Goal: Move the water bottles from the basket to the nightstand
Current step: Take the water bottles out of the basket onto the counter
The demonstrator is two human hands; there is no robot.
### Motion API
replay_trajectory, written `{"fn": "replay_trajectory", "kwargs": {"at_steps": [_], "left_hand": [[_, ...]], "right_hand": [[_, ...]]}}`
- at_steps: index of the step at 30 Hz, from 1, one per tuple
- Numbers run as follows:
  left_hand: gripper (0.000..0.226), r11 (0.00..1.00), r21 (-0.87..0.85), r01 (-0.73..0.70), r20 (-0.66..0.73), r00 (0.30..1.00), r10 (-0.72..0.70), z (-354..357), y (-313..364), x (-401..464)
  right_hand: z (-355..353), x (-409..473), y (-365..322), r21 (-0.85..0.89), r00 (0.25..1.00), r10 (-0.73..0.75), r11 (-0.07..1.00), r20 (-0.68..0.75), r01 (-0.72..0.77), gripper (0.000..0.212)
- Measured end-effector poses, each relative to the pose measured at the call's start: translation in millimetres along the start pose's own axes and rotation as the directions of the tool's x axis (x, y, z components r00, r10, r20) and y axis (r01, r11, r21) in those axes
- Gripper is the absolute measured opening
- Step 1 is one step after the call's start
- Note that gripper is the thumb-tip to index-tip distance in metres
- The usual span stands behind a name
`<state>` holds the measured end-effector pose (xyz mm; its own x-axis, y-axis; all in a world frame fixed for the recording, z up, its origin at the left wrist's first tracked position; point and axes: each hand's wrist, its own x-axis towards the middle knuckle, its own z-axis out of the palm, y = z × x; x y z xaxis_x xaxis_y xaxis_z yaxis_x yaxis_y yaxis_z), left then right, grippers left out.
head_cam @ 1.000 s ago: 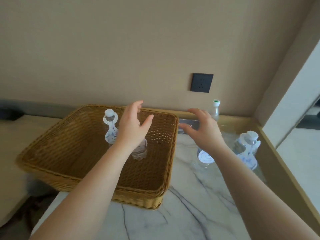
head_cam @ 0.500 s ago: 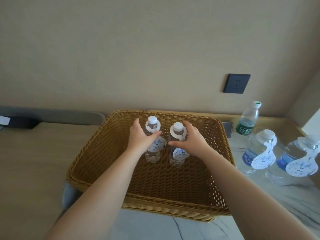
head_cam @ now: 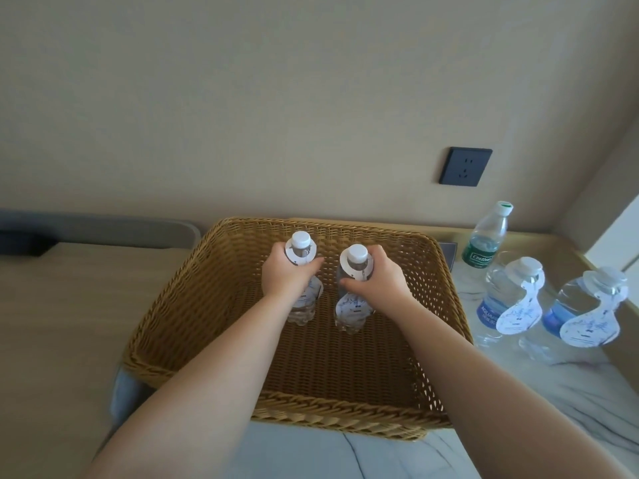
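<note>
A woven wicker basket (head_cam: 446, 305) sits on the marble-topped nightstand (head_cam: 570, 385). Two small clear water bottles with white caps and paper neck tags stand upright inside it. My left hand (head_cam: 288, 273) is wrapped around the upper body of the left bottle (head_cam: 300, 243). My right hand (head_cam: 377, 274) grips the right bottle (head_cam: 356, 257) the same way. Both bottles' bases rest on the basket floor.
On the nightstand right of the basket stand two larger tagged bottles (head_cam: 508, 299) (head_cam: 584, 316) and, behind them, a green-labelled bottle (head_cam: 485, 240). A dark wall socket (head_cam: 465, 166) is above. A beige surface (head_cam: 69, 323) lies left of the basket.
Both hands went from hovering open above the basket and nightstand to closing around the two bottles in the basket. The view shifted left, centring on the basket.
</note>
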<state>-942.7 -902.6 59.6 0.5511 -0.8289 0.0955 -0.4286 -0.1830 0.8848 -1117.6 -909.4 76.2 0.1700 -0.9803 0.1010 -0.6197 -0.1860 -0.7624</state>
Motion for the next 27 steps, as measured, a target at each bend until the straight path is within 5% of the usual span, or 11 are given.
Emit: {"fn": "replay_trajectory", "kwargs": {"at_steps": [8,19,27], "left_hand": [[0.049,0.988,-0.133,-0.072,0.085,0.993,0.084,-27.3,41.3,-7.0],[0.039,0.837,-0.217,-0.503,0.113,0.838,0.534,-28.3,182.2,-77.7],[0.036,0.831,-0.331,-0.447,0.251,0.807,0.534,41.4,229.2,-161.0]], "right_hand": [[-56.5,-13.8,-26.0,0.101,0.98,-0.017,0.994,-0.198,0.037,0.052],[-204.7,-85.8,-40.9,0.224,0.818,0.041,0.969,-0.574,0.108,0.044],[-285.5,-134.9,26.0,0.254,0.797,0.11,0.966,-0.594,0.056,0.039]]}}
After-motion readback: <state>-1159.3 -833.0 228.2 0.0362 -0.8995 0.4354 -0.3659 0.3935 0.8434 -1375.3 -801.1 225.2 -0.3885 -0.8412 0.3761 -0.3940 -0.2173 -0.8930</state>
